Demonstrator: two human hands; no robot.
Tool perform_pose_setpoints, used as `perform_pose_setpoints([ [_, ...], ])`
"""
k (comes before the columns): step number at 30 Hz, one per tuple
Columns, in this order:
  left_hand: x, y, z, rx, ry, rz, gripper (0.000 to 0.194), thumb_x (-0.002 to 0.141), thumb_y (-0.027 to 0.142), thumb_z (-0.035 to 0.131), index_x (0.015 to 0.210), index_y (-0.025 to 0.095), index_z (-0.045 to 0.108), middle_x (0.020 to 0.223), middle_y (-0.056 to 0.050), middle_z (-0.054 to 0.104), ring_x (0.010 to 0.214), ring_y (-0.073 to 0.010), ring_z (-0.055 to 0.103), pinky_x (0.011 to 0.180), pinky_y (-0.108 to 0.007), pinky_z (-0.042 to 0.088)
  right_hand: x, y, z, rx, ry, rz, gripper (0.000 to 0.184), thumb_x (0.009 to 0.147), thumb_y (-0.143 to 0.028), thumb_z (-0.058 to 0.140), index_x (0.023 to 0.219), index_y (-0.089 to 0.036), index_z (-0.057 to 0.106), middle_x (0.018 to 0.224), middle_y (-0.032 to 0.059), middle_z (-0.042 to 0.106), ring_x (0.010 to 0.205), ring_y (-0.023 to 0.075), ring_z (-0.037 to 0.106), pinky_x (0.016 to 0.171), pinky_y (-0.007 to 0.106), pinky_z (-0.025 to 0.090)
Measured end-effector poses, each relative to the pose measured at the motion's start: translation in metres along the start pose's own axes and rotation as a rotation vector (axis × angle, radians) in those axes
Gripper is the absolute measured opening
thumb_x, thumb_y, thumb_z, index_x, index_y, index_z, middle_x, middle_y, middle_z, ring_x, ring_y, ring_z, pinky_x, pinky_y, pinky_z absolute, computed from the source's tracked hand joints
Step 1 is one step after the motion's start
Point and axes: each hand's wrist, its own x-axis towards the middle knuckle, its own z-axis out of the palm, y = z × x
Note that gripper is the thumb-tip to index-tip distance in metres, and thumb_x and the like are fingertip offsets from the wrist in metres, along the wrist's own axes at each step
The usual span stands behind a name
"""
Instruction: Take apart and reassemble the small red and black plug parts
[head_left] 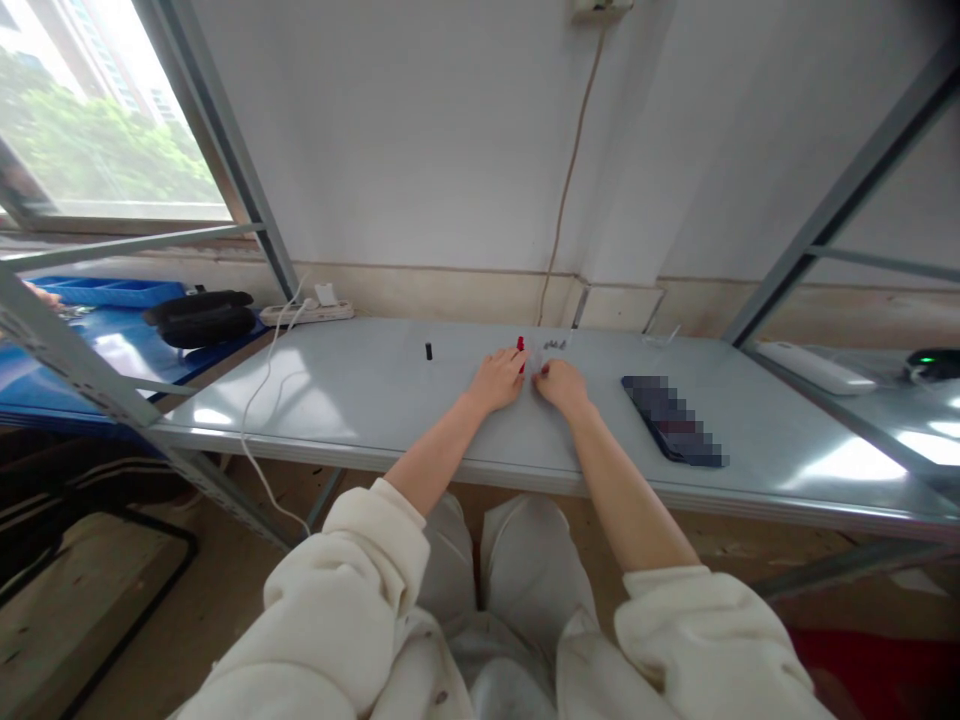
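Observation:
On the grey tabletop [375, 390], my left hand [496, 382] is closed round a small red object [520, 343]. The red piece stands up past the fingertips, and its lower part is partly covered by them; I cannot tell its kind. Just to the right, my right hand [562, 386] has its fingertips pinched together near the red object. Whatever they hold is too small and hidden to name. Several small grey pieces [555, 345] lie in a short row behind the right hand. A short black cylinder [429, 351] stands by itself to the left.
A dark phone-like slab [671, 420], partly pixelated, lies right of my right hand. A power strip [315, 312] with a white cable sits at the back left. Metal shelf posts [840, 190] frame both sides. Leftward, a blue table holds a black case [206, 320] and a blue tray [112, 291].

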Motion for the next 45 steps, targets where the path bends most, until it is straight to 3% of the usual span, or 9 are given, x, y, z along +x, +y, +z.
perform_pose_setpoints([
  [3,-0.006,-0.003,0.006,-0.004,-0.05,0.005,0.048,0.081,0.018,0.041,0.129,0.019,0.034,0.12,-0.01,0.049,0.105,-0.0214,0.046,0.081,-0.034,0.039,0.0,-0.001,0.0,0.001,0.007,-0.001,0.03,0.079,-0.028,0.047,0.1,-0.011,0.059,0.107,0.0157,0.059,0.102,0.0252,0.053,0.081,0.034,0.042],
  [7,-0.008,-0.005,0.006,-0.007,-0.063,-0.009,0.045,0.081,0.016,0.041,0.126,0.02,0.039,0.118,-0.009,0.05,0.104,-0.0212,0.046,0.079,-0.033,0.04,0.0,-0.002,0.001,-0.004,0.016,-0.007,0.029,0.08,-0.028,0.045,0.1,-0.012,0.059,0.107,0.0149,0.058,0.102,0.0246,0.053,0.081,0.034,0.042],
  [13,-0.004,-0.006,0.004,-0.033,0.014,-0.03,0.022,0.081,0.018,0.045,0.101,0.018,0.055,0.102,-0.006,0.057,0.097,-0.0195,0.05,0.079,-0.031,0.039,0.004,-0.001,0.005,-0.015,0.032,-0.008,0.028,0.079,-0.028,0.045,0.099,-0.012,0.059,0.105,0.0138,0.059,0.101,0.0241,0.053,0.08,0.033,0.042],
  [17,-0.002,-0.009,0.005,-0.102,0.058,-0.084,0.012,0.082,0.023,0.048,0.087,0.017,0.057,0.091,-0.005,0.06,0.089,-0.0184,0.052,0.076,-0.031,0.039,0.006,0.0,0.006,-0.002,0.028,-0.024,0.027,0.079,-0.028,0.045,0.097,-0.013,0.059,0.104,0.014,0.059,0.1,0.0242,0.053,0.079,0.034,0.042],
  [26,-0.005,-0.017,-0.001,-0.302,0.279,-0.178,0.014,0.083,0.026,0.047,0.091,0.018,0.055,0.091,-0.004,0.061,0.086,-0.0142,0.053,0.08,-0.029,0.039,0.008,0.002,0.006,0.024,0.029,-0.038,0.024,0.08,-0.028,0.046,0.094,-0.014,0.059,0.102,0.0125,0.06,0.097,0.0231,0.055,0.077,0.032,0.041],
  [38,-0.006,-0.018,0.001,-0.332,0.301,-0.104,0.013,0.084,0.026,0.046,0.089,0.017,0.054,0.09,-0.004,0.06,0.085,-0.0128,0.053,0.08,-0.028,0.04,0.0,-0.007,0.001,0.004,0.048,-0.186,0.019,0.077,-0.027,0.051,0.088,-0.016,0.062,0.091,0.0091,0.065,0.09,0.0197,0.058,0.076,0.028,0.04],
  [45,-0.005,-0.017,-0.001,-0.371,0.321,-0.11,0.011,0.083,0.024,0.046,0.087,0.017,0.054,0.089,-0.003,0.06,0.083,-0.0129,0.052,0.08,-0.027,0.041,0.0,-0.007,0.0,0.001,0.052,-0.201,0.018,0.076,-0.027,0.051,0.086,-0.016,0.062,0.089,0.0095,0.065,0.088,0.0198,0.058,0.073,0.027,0.04],
])
